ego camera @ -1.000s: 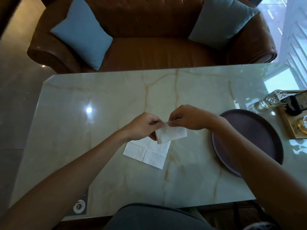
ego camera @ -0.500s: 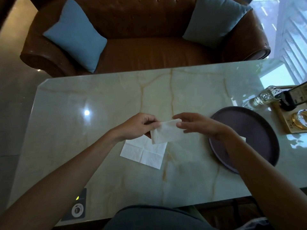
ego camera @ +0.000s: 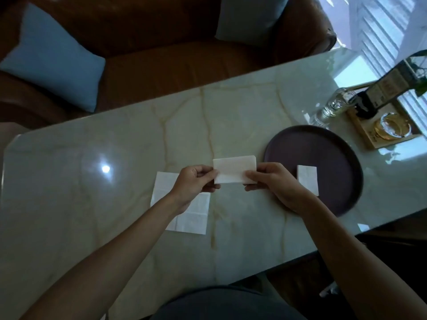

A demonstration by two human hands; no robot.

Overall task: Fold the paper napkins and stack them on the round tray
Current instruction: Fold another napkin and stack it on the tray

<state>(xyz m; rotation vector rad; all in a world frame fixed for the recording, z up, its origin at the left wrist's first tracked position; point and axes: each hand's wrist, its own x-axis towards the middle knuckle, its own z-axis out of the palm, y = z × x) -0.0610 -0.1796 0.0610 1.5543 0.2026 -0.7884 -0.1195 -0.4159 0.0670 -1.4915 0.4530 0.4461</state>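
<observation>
Folded napkin held above bench, left hand and right hand fingers pinching opposite ends; round tray just right, one folded napkin already on it; flat napkin waiting. Risk: loose pinch could let fold spring open in transfer

Your left hand and right hand are raised side by side in front of you, well apart, both forearms reaching in from the bottom corners. Each hand pinches one end of the folded napkin between thumb and curled fingers, knuckles facing up, wrists straight.
</observation>
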